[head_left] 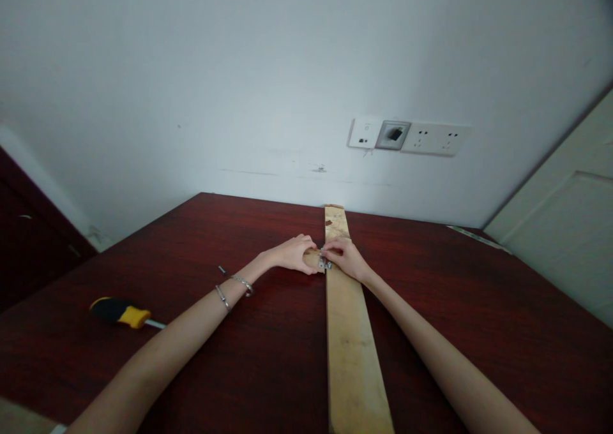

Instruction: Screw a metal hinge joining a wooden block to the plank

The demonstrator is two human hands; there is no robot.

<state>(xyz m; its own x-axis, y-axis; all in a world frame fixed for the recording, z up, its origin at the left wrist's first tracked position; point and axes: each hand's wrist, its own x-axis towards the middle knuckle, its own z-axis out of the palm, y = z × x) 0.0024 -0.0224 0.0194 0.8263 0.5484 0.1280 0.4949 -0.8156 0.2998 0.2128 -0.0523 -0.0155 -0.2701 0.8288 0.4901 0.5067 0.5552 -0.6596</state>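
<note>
A long pale wooden board (352,344) lies lengthwise on the dark red table. Against its left edge sits a small wooden block (312,260), with my left hand (293,254) closed around it. Where block and board meet there is a small metal bracket (322,263), which looks like a hinge. My right hand (345,257) rests over the board, its thumb and fingers pinched together at the bracket. What the pinch holds, if anything, is too small to make out. A screwdriver (119,311) with a black and yellow handle lies left of my left forearm, its shaft partly hidden.
The dark red table (268,357) reaches back to a pale wall (239,89). Wall sockets (431,139) and a switch panel are set above its rear edge. A small metal piece (221,269) lies beyond my left wrist. A white door (565,217) stands at the right.
</note>
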